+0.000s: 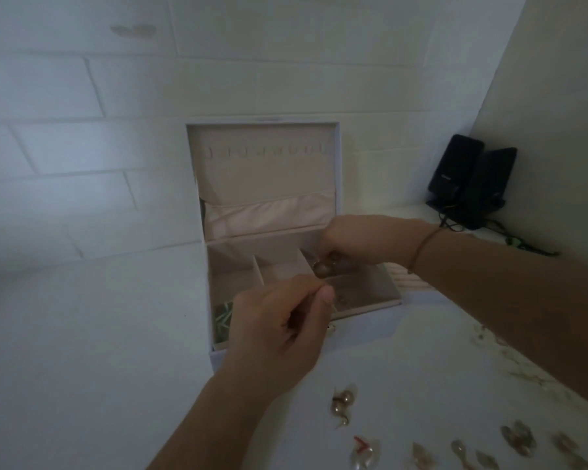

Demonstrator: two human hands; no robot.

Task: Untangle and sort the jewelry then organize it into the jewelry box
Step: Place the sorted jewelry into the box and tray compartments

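Pinching bead earring (323, 268) in right hand (360, 239) fingers, curled, over open jewelry box (299, 334) at 12 o'clock; left hand (279, 330) thumb and forefinger pressed together, held item too small to tell; loose earrings (343, 401) on table (82, 334) at 5 o'clock.
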